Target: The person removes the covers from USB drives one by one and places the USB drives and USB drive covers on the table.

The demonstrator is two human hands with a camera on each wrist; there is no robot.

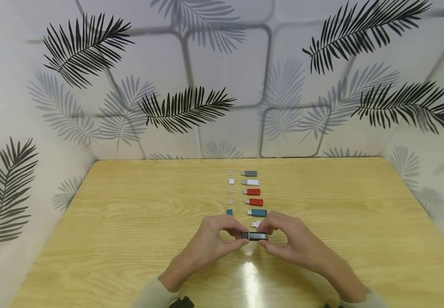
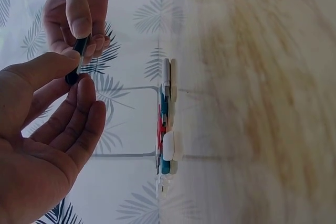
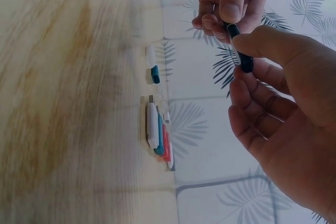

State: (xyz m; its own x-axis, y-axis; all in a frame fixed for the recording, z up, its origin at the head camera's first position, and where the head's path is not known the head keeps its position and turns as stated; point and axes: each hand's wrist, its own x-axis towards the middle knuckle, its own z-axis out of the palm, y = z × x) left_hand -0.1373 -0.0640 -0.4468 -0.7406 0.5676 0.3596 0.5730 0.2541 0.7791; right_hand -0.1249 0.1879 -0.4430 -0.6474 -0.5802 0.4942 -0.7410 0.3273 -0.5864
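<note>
A black USB stick (image 1: 258, 236) is held level between both hands, close over the near end of a column of USB sticks. My left hand (image 1: 215, 239) pinches its left end, the cap part, between thumb and fingers. The other end is gripped by my right hand (image 1: 293, 240) in the same way. A light line crosses the stick where cap and body meet. In the left wrist view the stick (image 2: 77, 61) shows slanted between both thumbs. Behind the right fingers a white USB stick (image 1: 254, 224) is partly hidden.
Farther back lie a blue USB stick (image 1: 258, 212), two red ones (image 1: 254, 202), a white one (image 1: 251, 182) and a grey one (image 1: 250, 173), plugs facing left. Left of them runs a column of caps: blue (image 1: 229, 211), white (image 1: 231, 181) and several clear. A patterned cloth (image 1: 226, 77) stands behind.
</note>
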